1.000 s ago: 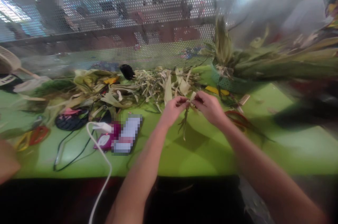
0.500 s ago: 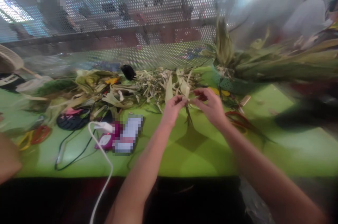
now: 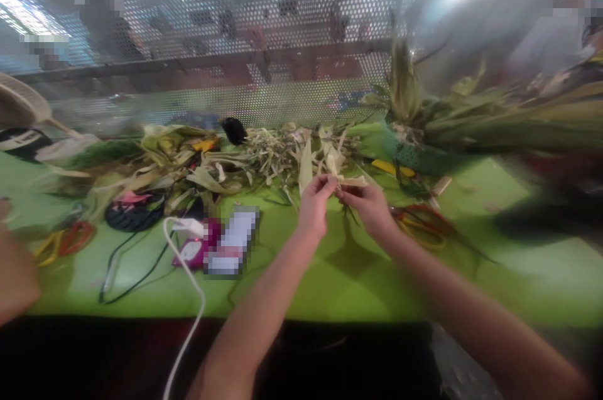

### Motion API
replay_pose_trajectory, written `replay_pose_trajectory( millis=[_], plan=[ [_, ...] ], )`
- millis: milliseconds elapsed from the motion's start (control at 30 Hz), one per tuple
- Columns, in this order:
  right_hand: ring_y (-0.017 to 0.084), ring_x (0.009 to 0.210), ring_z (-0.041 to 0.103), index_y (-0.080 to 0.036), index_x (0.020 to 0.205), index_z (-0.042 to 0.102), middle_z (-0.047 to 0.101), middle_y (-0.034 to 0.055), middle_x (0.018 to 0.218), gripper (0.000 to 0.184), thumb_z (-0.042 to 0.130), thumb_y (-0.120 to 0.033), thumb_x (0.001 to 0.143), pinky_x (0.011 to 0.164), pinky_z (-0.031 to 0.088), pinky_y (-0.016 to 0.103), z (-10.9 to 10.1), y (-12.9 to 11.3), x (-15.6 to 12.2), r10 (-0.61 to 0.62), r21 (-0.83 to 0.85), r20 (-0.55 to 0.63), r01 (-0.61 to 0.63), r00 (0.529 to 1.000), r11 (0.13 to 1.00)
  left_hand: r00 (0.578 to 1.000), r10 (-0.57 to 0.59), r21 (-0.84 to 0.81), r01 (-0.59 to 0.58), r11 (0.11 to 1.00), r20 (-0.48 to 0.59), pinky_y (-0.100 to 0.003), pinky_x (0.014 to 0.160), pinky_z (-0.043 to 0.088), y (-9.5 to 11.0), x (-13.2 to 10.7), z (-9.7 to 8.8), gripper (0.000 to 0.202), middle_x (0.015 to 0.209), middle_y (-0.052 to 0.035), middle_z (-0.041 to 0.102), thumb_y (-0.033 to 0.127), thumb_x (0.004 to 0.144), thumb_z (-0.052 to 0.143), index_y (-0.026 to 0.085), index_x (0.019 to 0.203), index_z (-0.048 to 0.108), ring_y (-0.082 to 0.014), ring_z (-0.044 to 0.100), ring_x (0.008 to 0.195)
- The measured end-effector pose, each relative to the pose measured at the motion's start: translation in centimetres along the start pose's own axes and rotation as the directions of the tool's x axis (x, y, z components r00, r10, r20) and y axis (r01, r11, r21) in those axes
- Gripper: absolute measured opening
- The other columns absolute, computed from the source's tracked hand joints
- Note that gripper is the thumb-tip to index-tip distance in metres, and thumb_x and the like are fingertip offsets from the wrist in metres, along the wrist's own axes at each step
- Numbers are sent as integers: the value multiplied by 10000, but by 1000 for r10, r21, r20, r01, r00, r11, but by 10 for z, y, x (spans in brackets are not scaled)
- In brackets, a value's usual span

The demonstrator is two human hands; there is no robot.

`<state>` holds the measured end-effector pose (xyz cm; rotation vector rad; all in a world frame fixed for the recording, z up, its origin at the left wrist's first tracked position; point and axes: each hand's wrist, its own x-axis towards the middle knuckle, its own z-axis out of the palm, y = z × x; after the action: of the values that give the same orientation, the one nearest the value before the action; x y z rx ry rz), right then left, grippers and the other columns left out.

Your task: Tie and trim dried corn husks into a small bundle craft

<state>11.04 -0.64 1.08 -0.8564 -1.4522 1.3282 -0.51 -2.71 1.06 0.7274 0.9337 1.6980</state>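
Observation:
My left hand (image 3: 315, 206) is closed, its thumb and fingertips pinched at the base of some pale corn husk (image 3: 334, 162) above the table. A taller husk piece (image 3: 306, 164) stands up beside those fingers. My right hand (image 3: 372, 208) meets the left at the same base, its fingers closed there too. A short husk strip (image 3: 353, 181) sticks out over the right fingers. Thin dark stem ends hang below the hands and cast a shadow on the green table (image 3: 348, 299). What lies exactly between the fingertips is hidden.
Dried husks (image 3: 273, 152) are heaped behind the hands. A phone (image 3: 233, 242), a magenta power bank (image 3: 195, 250) with a white cable and orange-yellow scissors (image 3: 75, 240) lie left. Another pair of scissors (image 3: 426, 224) and a green basket (image 3: 409, 152) of leaves are right. Another person's arm (image 3: 16, 274) shows far left.
My right hand has moved left and down, and its spread fingers have closed against the left fingertips. A husk strip now shows across the right fingers.

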Motion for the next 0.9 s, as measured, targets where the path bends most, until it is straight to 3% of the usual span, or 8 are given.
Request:
replay_pose_trajectory(
  millis=[100,200,267,333,467,600,700,900],
  plan=[
    [200,750,626,-201,872,684,709,51,829,247,706,-433,791,687,480,332,-4,1,-2,-247,-284,-33,228,968,931,996,-82,-68,80,994,-30,-249,758,413,4,-3,3,151,739,24,631,264,685,750,178,755,648,-94,548,718],
    [197,736,577,-207,763,649,664,60,765,186,602,-335,890,703,421,329,-9,1,-4,-478,-643,109,429,871,635,980,-197,-150,189,970,-41,-247,719,399,9,-4,4,156,686,32,610,223,649,755,166,712,624,-80,526,653],
    [196,725,548,-210,731,628,642,68,736,226,539,-286,924,709,384,334,-10,2,-5,-512,-742,252,504,821,442,967,-246,-174,233,957,-61,-242,688,386,11,-3,3,166,661,41,592,194,627,756,163,700,611,-69,503,614],
    [200,729,538,-209,745,624,642,77,745,233,506,-272,937,716,366,342,-10,3,-4,-504,-764,307,525,807,375,961,-266,-170,250,953,-79,-237,667,378,11,-2,2,169,661,42,591,187,623,756,162,704,609,-65,497,603],
    [209,780,575,-196,861,653,671,81,856,156,602,-342,883,700,398,326,-15,0,0,-380,-666,210,416,901,619,980,-178,-85,170,982,-92,-241,686,401,12,0,-2,158,693,24,614,235,665,750,164,728,623,-87,540,658],
    [200,871,624,-198,1105,633,686,64,1034,352,665,-403,821,731,468,308,-25,-14,6,-160,-254,170,201,972,946,999,-6,113,10,994,-40,-249,744,426,13,-1,-4,174,758,6,636,310,729,735,176,791,644,-111,567,741],
    [180,826,628,-184,1025,658,696,51,956,330,693,-421,798,716,483,296,-27,-22,7,-93,-115,82,102,992,988,997,65,274,-74,959,44,-250,783,433,13,-5,-2,196,804,-5,649,351,766,714,179,837,652,-121,575,784],
    [145,658,579,-181,790,674,664,18,734,190,743,-357,767,600,454,263,-25,-21,6,-224,-333,-34,200,974,921,991,80,347,-112,931,105,-256,773,435,8,-6,0,221,817,-11,658,371,766,712,179,854,648,-125,585,770]
  ],
)
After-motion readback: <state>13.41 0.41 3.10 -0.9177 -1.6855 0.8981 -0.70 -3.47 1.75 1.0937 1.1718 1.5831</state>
